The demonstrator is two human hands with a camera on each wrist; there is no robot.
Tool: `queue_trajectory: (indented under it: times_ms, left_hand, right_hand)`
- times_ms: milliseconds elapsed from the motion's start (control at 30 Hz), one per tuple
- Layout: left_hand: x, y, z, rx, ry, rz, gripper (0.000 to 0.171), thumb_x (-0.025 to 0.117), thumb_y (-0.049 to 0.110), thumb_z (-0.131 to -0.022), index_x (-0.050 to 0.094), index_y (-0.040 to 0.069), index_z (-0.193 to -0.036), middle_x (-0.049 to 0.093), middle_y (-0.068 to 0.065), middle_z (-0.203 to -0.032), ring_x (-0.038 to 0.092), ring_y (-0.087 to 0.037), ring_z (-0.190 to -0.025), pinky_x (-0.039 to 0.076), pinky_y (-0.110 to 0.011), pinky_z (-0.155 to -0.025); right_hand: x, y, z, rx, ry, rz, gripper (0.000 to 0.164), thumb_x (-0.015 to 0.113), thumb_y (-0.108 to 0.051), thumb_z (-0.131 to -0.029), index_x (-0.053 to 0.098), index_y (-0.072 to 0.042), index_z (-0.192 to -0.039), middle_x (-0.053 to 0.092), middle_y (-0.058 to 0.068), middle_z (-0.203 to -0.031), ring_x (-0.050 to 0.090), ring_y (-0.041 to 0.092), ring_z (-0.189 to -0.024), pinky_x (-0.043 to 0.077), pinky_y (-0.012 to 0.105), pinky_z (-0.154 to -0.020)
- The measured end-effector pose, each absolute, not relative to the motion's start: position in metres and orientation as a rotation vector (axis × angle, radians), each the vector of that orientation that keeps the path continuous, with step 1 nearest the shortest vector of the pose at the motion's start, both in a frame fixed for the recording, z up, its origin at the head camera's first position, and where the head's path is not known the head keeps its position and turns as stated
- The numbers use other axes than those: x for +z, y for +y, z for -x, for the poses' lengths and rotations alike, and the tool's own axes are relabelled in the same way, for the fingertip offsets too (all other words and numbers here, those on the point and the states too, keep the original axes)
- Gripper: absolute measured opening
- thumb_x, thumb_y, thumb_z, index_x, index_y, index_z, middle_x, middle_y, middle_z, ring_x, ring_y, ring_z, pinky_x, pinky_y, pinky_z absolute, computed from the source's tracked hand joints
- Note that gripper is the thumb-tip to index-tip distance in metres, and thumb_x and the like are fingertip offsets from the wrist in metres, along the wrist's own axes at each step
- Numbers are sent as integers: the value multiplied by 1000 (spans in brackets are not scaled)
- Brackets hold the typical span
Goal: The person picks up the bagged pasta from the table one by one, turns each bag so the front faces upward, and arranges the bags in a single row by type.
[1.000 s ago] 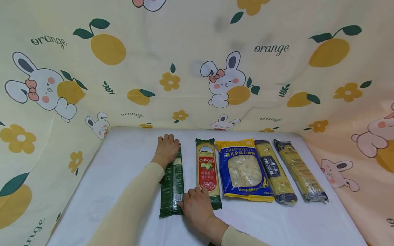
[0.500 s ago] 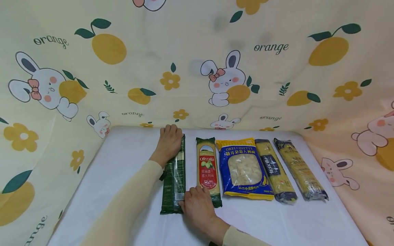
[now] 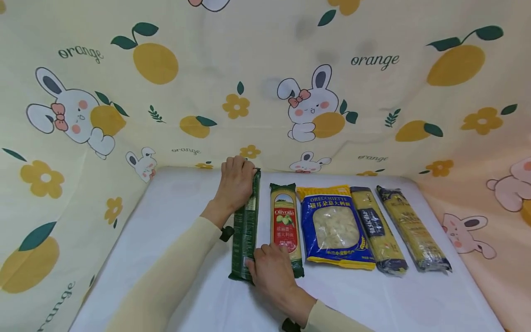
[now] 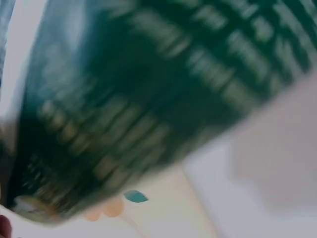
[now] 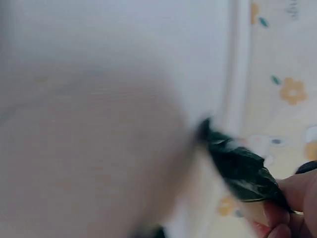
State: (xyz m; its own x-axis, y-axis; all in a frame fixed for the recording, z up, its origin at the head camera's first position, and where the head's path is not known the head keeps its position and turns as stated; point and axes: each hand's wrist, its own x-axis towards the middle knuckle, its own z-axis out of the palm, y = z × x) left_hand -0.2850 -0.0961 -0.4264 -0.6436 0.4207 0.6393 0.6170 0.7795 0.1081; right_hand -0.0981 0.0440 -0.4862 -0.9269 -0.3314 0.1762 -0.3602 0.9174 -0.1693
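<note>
A long green pasta packet (image 3: 244, 235) lies lengthwise at the left of the row, its printed back toward me and its far end raised. My left hand (image 3: 236, 182) grips that far end from above. At the near right corner, my right hand (image 3: 274, 272) pinches the packet's edge, thumb on it and fingers curled. Blurred lettering covers the green packet (image 4: 148, 89) in the left wrist view. In the right wrist view, fingers pinch a crumpled green packet end (image 5: 242, 171). Close by on the right lies a red-labelled Olivoilà pasta packet (image 3: 285, 221), partly behind my right hand.
Right of the Olivoilà packet lie a blue and yellow orecchiette bag (image 3: 336, 226), a yellow pasta packet with a dark label (image 3: 375, 226) and another slanted pasta packet (image 3: 415, 230). The white tabletop (image 3: 178, 203) meets a patterned cloth wall (image 3: 257, 55) at the back.
My left hand has moved away from me and slightly right, lifting the green packet's far end. The packet has shifted right and tilted. My right hand stays at its near end.
</note>
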Motion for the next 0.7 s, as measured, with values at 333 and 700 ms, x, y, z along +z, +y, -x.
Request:
queue_trajectory:
  times_ms: [333, 700]
  left_hand:
    - [-415, -97, 280, -407, -2503, 733, 26, 44, 18, -114, 59, 0, -103, 49, -16, -101, 43, -35, -90, 35, -47, -78]
    - [-406, -88, 273, -369, -2549, 682, 35, 48, 32, -110, 67, 5, -99, 56, -10, -94, 48, -33, -92, 37, -50, -84]
  right_hand:
    - [-466, 52, 87, 82, -2810, -641, 25, 75, -35, -97, 78, -10, -97, 71, 1, -88, 54, 21, -81, 35, 35, -75]
    - [-473, 55, 87, 90, -2812, -642, 25, 76, -35, -96, 77, -11, -96, 72, 1, -89, 55, 20, -81, 35, 35, -74]
